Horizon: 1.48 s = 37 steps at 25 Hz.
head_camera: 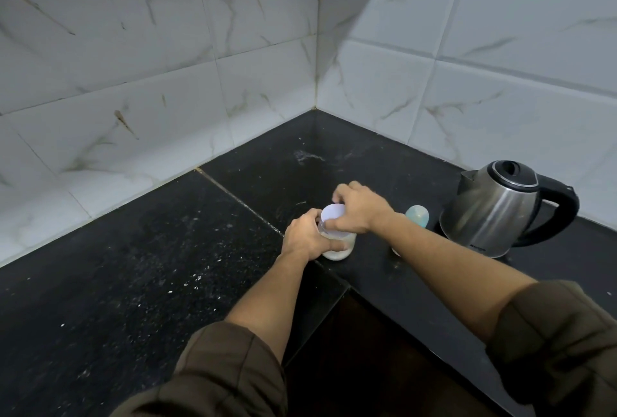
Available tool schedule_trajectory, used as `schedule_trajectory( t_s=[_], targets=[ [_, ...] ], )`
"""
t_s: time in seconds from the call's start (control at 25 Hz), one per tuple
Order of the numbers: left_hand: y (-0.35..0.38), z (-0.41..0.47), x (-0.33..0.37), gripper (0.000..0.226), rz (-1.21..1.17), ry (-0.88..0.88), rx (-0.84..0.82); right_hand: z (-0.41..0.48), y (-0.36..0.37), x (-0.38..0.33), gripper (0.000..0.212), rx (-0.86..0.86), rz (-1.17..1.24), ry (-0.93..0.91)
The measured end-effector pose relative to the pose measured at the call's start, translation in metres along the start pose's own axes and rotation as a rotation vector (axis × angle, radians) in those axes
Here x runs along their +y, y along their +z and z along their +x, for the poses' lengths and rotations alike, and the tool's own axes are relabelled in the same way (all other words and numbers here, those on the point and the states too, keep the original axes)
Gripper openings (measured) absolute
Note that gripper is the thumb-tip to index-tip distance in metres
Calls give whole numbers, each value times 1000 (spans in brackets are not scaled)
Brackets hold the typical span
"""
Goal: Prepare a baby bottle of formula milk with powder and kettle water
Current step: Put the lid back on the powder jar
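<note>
A small clear jar of white formula powder (340,249) stands on the black counter (167,266) near its inner corner edge. My left hand (305,236) wraps around the jar's side. My right hand (359,208) grips the jar's white round lid (332,211) from above; I cannot tell whether the lid is seated or lifted. A baby bottle with a pale teal cap (417,215) stands just right of my right wrist, its lower part hidden by my forearm. The steel kettle with a black handle (500,209) sits at the right.
White marble-look tiled walls (167,82) meet in a corner behind the counter. White specks of powder lie scattered on the left counter. The counter's front edge drops off to a dark gap below my arms.
</note>
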<state>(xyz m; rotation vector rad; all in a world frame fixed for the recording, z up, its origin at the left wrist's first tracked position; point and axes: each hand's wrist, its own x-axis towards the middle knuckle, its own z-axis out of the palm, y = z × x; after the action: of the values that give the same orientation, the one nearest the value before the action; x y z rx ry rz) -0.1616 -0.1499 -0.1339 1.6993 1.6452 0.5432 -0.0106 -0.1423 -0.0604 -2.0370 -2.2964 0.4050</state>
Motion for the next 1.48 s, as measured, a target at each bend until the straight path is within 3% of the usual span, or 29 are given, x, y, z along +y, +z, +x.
schedule_trajectory(
  t_s=[0.08,0.12,0.2,0.36,0.44,0.48,0.56,0.76,0.92,1.08,1.2,1.28,1.4,1.48],
  targets=[
    [-2,0,2,85,21,-6,-2,1,1,-6,86,-200,-21,-97],
    [-2,0,2,84,26,-7,0,1,3,-7,84,-190,-84,-83],
    [-2,2,2,78,24,-6,7,3,7,-9,57,-22,-191,9],
    [-2,3,2,80,28,4,4,2,4,-4,71,193,-284,141],
    [-3,3,2,81,32,-2,-2,4,2,0,53,133,-181,49],
    [-3,3,2,81,35,-8,-6,5,0,-1,48,8,-102,-4],
    [-3,3,3,82,46,-15,-7,7,1,-6,73,-188,-41,-45],
    [-3,5,4,75,46,-24,-9,8,9,-8,62,18,-295,76],
    [-3,5,6,75,90,-11,0,12,5,-9,46,-106,-169,36],
    [-2,5,6,63,155,16,29,14,17,-17,36,31,-94,136],
    [1,9,3,62,147,29,25,19,19,-16,34,17,-30,168],
    [-1,17,11,68,139,44,-34,25,11,-5,36,-5,-4,186],
    [-2,37,31,108,180,136,-96,39,-13,25,46,50,-19,215],
    [-1,53,47,114,181,160,-94,50,-33,50,49,98,-31,268]
  ],
)
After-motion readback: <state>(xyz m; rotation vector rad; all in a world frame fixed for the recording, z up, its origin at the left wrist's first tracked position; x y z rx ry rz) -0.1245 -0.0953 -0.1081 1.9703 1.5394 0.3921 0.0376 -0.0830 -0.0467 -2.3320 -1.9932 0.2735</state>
